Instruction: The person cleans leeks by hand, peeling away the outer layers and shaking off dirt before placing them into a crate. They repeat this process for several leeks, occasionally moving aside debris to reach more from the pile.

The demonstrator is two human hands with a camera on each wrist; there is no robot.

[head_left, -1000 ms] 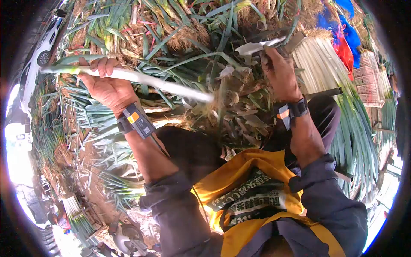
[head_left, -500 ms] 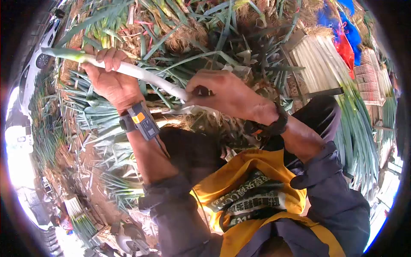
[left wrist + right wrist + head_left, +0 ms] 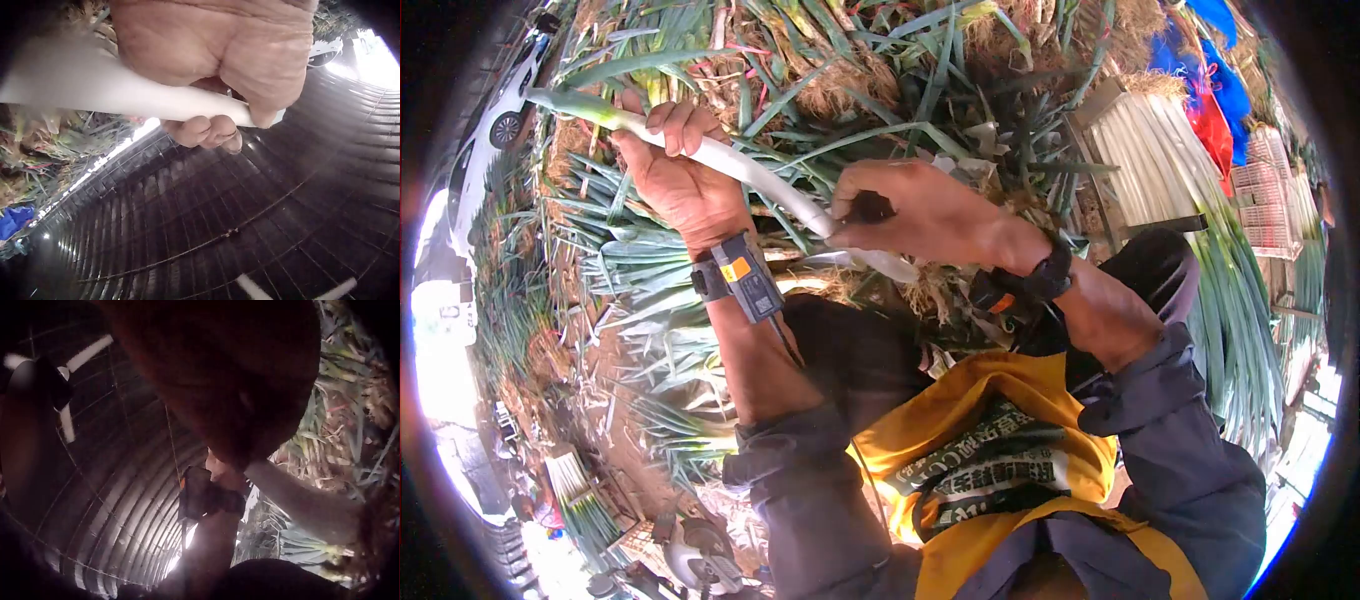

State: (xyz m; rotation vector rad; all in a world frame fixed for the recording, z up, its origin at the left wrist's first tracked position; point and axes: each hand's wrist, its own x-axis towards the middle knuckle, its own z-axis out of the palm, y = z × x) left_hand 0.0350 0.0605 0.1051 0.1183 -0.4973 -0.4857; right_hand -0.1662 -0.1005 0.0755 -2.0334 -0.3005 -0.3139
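Note:
A long green onion [image 3: 735,161] slants across the head view, its green end at upper left. My left hand [image 3: 685,175] grips its upper white stem, fingers curled over it and the palm beneath. My right hand [image 3: 930,210] has its fingers curled and pinches the lower stem. A pale length [image 3: 887,264] shows past that hand. In the left wrist view, the white stem [image 3: 144,97] passes between palm and fingertips [image 3: 194,130]. The right wrist view is dark, with the pale stem [image 3: 306,503] below the hand.
Heaps of green onions [image 3: 840,85] with roots lie ahead. Cleaned white stems [image 3: 1150,150] are stacked in a rack on the right, beside a pink crate [image 3: 1265,195] and a red bag [image 3: 1210,130]. More leafy bunches [image 3: 680,340] lie on the left. A car [image 3: 495,150] stands beyond.
My right hand has come left, from beside the rack with a pale strip in it, to the onion's lower stem. My left hand keeps its grip and has shifted slightly right and up.

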